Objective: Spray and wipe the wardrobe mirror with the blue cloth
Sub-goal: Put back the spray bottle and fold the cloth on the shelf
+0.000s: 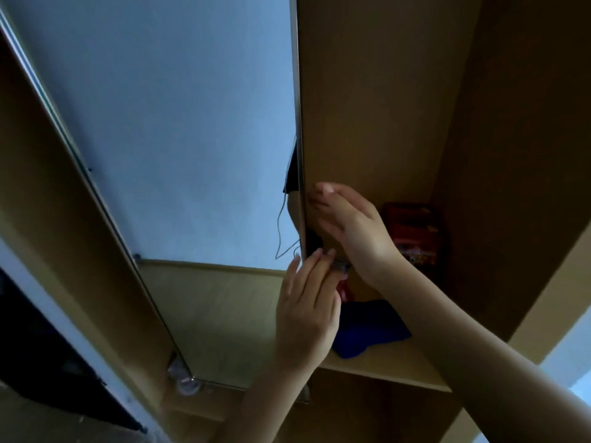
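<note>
Beside the mirror's (166,129) right edge, both hands reach into the open wardrobe. Right hand (351,228) lies loosely curled against the wooden side panel (367,91); left hand (307,311) pinches something small and blurred at its fingertips. Blue cloth (374,327) lies crumpled on the shelf (393,366). Behind it stands a red box (415,235), its print unreadable.

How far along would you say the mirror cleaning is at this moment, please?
Nothing looks done: the blue cloth lies on the wardrobe shelf. In hand: the left hand and right hand work at the mirror edge, grip unclear. Left: spraying and wiping.
</note>
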`<state>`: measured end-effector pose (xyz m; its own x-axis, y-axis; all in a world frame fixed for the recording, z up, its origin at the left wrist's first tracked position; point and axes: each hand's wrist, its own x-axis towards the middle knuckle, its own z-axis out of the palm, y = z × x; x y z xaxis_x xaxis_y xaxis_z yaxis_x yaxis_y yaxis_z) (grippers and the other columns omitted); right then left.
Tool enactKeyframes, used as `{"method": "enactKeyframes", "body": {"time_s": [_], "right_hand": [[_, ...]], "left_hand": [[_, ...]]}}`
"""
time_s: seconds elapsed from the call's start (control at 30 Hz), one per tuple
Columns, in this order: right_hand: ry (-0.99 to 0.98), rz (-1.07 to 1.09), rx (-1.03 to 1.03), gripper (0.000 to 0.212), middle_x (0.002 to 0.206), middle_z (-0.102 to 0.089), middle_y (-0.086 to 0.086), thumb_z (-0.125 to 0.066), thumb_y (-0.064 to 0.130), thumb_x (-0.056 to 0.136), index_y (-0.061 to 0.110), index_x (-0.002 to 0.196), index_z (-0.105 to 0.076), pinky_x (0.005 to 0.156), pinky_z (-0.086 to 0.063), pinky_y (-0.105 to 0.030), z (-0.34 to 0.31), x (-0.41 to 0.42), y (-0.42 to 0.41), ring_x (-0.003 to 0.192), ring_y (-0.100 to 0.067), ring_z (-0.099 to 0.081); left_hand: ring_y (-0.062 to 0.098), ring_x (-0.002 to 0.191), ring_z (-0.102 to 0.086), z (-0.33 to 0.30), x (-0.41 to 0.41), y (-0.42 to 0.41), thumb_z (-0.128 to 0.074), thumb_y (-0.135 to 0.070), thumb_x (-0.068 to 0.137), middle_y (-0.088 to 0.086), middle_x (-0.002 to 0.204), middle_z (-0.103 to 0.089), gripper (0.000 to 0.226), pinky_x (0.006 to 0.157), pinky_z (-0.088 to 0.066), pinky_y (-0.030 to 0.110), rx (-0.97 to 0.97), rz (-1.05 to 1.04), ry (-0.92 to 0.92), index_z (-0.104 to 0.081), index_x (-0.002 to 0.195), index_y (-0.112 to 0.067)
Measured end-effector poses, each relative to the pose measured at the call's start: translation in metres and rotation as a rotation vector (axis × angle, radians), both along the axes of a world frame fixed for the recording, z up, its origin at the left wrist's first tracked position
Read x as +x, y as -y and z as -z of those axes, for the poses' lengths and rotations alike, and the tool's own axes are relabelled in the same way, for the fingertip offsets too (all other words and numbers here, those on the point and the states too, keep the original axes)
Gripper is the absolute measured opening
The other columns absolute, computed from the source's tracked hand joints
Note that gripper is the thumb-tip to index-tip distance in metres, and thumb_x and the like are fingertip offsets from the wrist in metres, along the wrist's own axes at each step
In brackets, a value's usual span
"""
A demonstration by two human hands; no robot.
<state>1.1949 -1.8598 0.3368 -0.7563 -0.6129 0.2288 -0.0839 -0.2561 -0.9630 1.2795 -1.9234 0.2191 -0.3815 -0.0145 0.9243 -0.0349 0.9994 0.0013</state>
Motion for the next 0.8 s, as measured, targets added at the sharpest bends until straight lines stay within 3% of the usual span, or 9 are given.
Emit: {"method": "enactKeyframes", "body": {"time_s": [0.2, 0.33, 0.53, 0.7, 0.8], "right_hand": [[-0.073, -0.052, -0.07, 0.039, 0.121, -0.068, -0.003, -0.058, 0.038, 0.094, 0.021, 0.129, -0.06, 0.106, -0.046, -0.043, -0.023, 0.013, 0.011, 0.116, -0.018, -0.063], [-0.093, -0.032, -0.061, 0.034, 0.122, -0.068, 0.001, -0.059, 0.032, 0.095, 0.021, 0.128, -0.06, 0.107, -0.045, -0.045, -0.024, 0.015, 0.012, 0.117, -0.017, -0.062], [-0.143, -0.053, -0.089, 0.028, 0.113, -0.072, -0.002, -0.056, 0.016, 0.098, 0.013, 0.126, -0.062, 0.098, -0.052, -0.043, -0.022, 0.028, 0.003, 0.107, -0.017, -0.068], [-0.219, -0.001, -0.131, 0.028, 0.114, -0.072, 0.0, -0.06, 0.011, 0.095, 0.018, 0.121, -0.065, 0.097, -0.054, -0.037, -0.015, 0.045, 0.004, 0.107, -0.011, -0.067], [-0.21, 0.015, -0.165, 0.027, 0.113, -0.072, -0.001, -0.063, 0.008, 0.093, 0.017, 0.118, -0.067, 0.096, -0.054, -0.039, -0.014, 0.055, 0.005, 0.107, -0.011, -0.068]], "left_hand": [[0.022, 0.143, -0.03, -0.014, -0.011, 0.013, -0.046, -0.018, 0.098, 0.005, 0.151, -0.032, 0.046, 0.12, -0.017, 0.044, 0.045, -0.135, 0.125, -0.04, 0.142, -0.011], [0.022, 0.144, -0.026, -0.014, -0.012, 0.015, -0.039, -0.022, 0.098, 0.006, 0.154, -0.025, 0.054, 0.118, -0.018, 0.045, 0.034, -0.206, 0.197, -0.024, 0.149, -0.013], [0.025, 0.147, -0.018, -0.001, -0.001, 0.017, -0.056, -0.016, 0.09, 0.009, 0.159, -0.016, 0.083, 0.116, -0.028, 0.048, 0.07, -0.266, 0.233, -0.002, 0.154, -0.013], [0.021, 0.149, -0.006, 0.004, 0.016, 0.02, -0.053, -0.018, 0.093, 0.005, 0.161, -0.003, 0.081, 0.12, -0.013, 0.042, 0.028, -0.311, 0.192, 0.0, 0.154, -0.013], [0.022, 0.148, -0.009, 0.004, 0.027, 0.023, -0.062, -0.017, 0.088, 0.004, 0.162, -0.001, 0.088, 0.119, -0.017, 0.045, -0.001, -0.341, 0.197, -0.003, 0.154, -0.013]]}}
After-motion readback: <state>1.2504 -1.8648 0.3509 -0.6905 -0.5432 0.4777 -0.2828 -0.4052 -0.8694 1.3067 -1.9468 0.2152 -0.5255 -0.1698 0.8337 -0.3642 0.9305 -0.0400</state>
